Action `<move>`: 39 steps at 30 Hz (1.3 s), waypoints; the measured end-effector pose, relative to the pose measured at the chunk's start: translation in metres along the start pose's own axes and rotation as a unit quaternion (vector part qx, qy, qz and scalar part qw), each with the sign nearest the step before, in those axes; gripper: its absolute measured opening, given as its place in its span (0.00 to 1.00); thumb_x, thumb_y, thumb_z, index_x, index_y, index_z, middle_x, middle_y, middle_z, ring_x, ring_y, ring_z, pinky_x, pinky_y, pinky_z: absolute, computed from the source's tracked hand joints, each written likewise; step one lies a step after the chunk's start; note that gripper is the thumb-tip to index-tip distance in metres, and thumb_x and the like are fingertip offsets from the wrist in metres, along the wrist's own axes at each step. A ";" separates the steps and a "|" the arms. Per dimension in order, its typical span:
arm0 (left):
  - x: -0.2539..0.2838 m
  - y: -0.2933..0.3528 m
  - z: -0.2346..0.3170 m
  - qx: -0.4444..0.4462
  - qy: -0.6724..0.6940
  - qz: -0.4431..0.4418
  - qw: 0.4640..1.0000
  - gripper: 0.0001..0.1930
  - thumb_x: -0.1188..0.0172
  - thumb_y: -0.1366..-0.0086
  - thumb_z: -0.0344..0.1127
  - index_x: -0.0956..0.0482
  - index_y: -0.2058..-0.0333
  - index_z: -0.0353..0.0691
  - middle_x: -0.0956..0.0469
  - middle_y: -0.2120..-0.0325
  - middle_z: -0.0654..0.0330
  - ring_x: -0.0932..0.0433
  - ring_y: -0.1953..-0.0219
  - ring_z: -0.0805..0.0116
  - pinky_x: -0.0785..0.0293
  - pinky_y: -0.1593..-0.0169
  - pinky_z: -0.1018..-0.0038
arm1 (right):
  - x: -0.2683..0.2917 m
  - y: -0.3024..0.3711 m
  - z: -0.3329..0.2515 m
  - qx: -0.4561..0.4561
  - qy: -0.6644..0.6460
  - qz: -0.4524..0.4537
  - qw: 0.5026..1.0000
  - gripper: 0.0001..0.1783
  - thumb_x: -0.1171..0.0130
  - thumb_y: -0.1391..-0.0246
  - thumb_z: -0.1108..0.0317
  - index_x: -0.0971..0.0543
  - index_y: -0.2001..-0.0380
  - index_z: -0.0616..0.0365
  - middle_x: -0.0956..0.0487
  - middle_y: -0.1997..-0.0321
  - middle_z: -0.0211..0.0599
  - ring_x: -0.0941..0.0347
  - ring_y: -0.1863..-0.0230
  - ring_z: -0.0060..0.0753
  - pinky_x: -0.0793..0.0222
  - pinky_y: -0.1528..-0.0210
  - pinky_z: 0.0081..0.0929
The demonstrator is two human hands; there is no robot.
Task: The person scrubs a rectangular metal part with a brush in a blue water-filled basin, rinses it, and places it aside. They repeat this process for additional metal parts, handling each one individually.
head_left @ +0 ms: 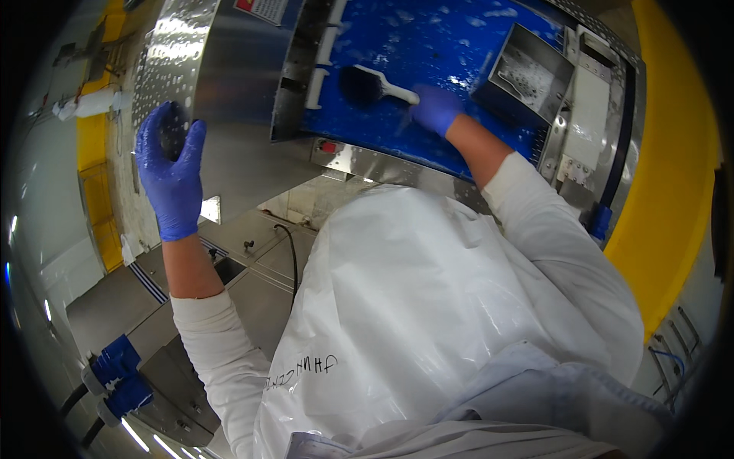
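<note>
My right hand [437, 109], in a blue-purple glove, is closed round the white handle of a scrubbing brush [391, 89]. The brush's dark bristle head points left over a wet blue conveyor belt [420, 46] with patches of foam. At the left, my gloved left hand [170, 180] is raised with thumb and fingers apart and nothing in it. It is nearest to the edge of a stainless steel housing [237, 80] dotted with drops; whether it touches the metal I cannot tell.
An angular steel box [527, 76] with suds stands at the belt's right side, beside a pale frame rail [585, 115]. A red button [329, 147] sits on the near steel edge. Blue plug connectors [115, 359] are at lower left. A yellow band [677, 153] curves along the right.
</note>
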State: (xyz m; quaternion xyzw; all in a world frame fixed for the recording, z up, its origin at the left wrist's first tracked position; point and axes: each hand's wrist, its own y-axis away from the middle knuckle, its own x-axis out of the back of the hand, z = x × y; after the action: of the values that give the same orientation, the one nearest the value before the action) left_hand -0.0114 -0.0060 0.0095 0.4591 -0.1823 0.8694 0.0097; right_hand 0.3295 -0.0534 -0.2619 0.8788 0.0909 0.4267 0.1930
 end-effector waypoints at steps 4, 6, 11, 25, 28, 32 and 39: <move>-0.003 0.001 -0.007 -0.005 0.035 0.009 0.999 0.22 0.30 0.37 0.26 0.24 0.44 0.33 0.22 0.49 0.57 0.24 0.49 0.71 0.26 0.44 0.73 | 0.028 0.076 0.009 0.265 0.002 0.237 0.934 0.19 0.36 0.49 0.63 0.17 0.53 0.51 0.21 0.42 0.45 0.18 0.53 0.48 0.24 0.48 0.42; -0.003 0.006 -0.015 0.012 0.063 0.004 0.998 0.22 0.31 0.35 0.27 0.24 0.44 0.32 0.22 0.48 0.57 0.24 0.48 0.70 0.27 0.42 0.73 | 0.104 0.112 -0.004 0.148 -0.221 0.066 0.962 0.21 0.40 0.47 0.71 0.20 0.48 0.50 0.20 0.46 0.42 0.19 0.54 0.46 0.23 0.47 0.38; -0.002 -0.004 -0.011 -0.014 0.012 -0.011 1.000 0.22 0.33 0.34 0.29 0.24 0.42 0.32 0.22 0.47 0.56 0.23 0.46 0.68 0.29 0.40 0.71 | 0.174 0.041 0.096 -0.059 0.183 -0.038 0.981 0.18 0.43 0.42 0.65 0.17 0.51 0.56 0.16 0.56 0.44 0.18 0.56 0.41 0.22 0.55 0.38; 0.005 0.003 -0.005 0.004 -0.002 -0.007 1.000 0.23 0.31 0.35 0.33 0.24 0.43 0.32 0.22 0.48 0.55 0.22 0.49 0.68 0.26 0.43 0.72 | 0.113 -0.022 0.145 -0.124 0.221 -0.163 0.954 0.28 0.47 0.36 0.50 0.21 0.39 0.53 0.24 0.34 0.46 0.25 0.37 0.50 0.30 0.38 0.44; -0.001 -0.004 -0.008 -0.024 0.017 0.001 1.000 0.23 0.30 0.36 0.31 0.23 0.44 0.33 0.20 0.51 0.55 0.21 0.51 0.68 0.24 0.46 0.72 | 0.133 -0.014 0.136 -0.027 0.347 -0.248 0.904 0.28 0.46 0.38 0.52 0.21 0.40 0.55 0.20 0.41 0.48 0.22 0.43 0.50 0.28 0.41 0.42; -0.001 -0.001 -0.018 -0.003 0.048 -0.007 0.999 0.22 0.32 0.34 0.29 0.24 0.42 0.32 0.20 0.49 0.56 0.22 0.48 0.69 0.26 0.42 0.73 | 0.187 0.033 0.127 0.097 0.039 -0.064 0.993 0.26 0.39 0.51 0.68 0.18 0.45 0.49 0.15 0.52 0.40 0.19 0.55 0.36 0.23 0.48 0.37; 0.001 -0.002 -0.032 -0.005 0.057 -0.021 0.998 0.22 0.35 0.31 0.29 0.26 0.40 0.33 0.22 0.44 0.54 0.24 0.44 0.67 0.30 0.37 0.70 | 0.289 0.171 0.178 -0.026 0.104 0.027 0.994 0.25 0.39 0.50 0.70 0.18 0.46 0.59 0.15 0.50 0.44 0.20 0.48 0.39 0.26 0.42 0.36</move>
State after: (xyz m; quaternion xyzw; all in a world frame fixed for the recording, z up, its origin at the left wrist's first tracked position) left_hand -0.0377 0.0060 -0.0054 0.4122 -0.1765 0.8929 0.0404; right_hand 0.6476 -0.1610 -0.0837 0.8267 0.0757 0.5227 0.1940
